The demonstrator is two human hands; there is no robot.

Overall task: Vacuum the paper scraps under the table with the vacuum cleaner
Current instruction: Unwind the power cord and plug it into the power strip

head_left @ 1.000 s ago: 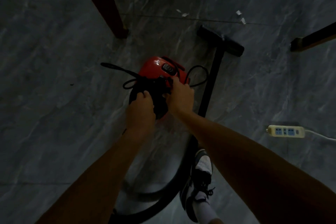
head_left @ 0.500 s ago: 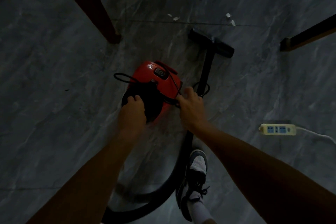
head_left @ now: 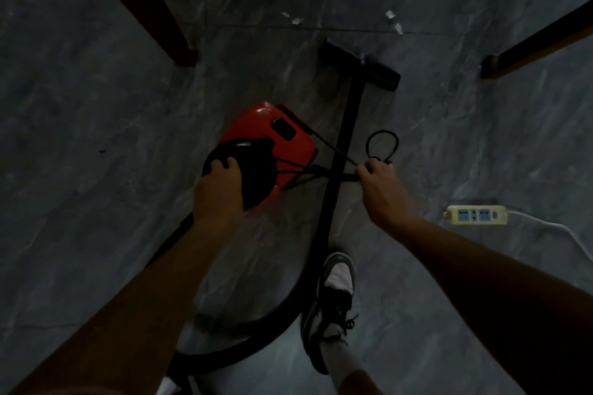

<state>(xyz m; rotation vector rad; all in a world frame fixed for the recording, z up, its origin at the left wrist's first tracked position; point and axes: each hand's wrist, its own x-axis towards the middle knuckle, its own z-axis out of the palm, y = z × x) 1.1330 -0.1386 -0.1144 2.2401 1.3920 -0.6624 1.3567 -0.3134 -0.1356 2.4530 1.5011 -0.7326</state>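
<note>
Nearest, a dark shoe with a white toe [head_left: 337,285] stands on the grey marbled floor [head_left: 80,170]. A black hose [head_left: 256,353] curves round it on the near side.

Both bare forearms reach out from the near edge. The left hand [head_left: 219,192] lies on the black round end of the red vacuum cleaner [head_left: 253,128]. Its grip is curled over the rim of that black part. The vacuum cleaner sits on the floor at the middle of the view, just left of the wand.

The right hand [head_left: 385,192] is to the right of the machine, apart from it. Its grip is clamped on the black power cord [head_left: 321,170]. Several strands of cord stretch taut from the red body across the wand to this hand. A small loop of the cord pokes out just beyond the knuckles.

To the right, well apart from the hand, a cream power strip [head_left: 476,215] lies on the floor. Its white cable [head_left: 558,228] trails away toward the right edge.

The black wand [head_left: 348,119] runs from near the shoe away to the floor nozzle [head_left: 362,64], which rests flat on the floor beyond the vacuum cleaner.

Farther still, a dark table leg [head_left: 144,6] stands at the left and another table leg [head_left: 539,45] at the right. Between them, just beyond the nozzle and touching nothing, white paper scraps [head_left: 296,21] lie scattered on the floor.
</note>
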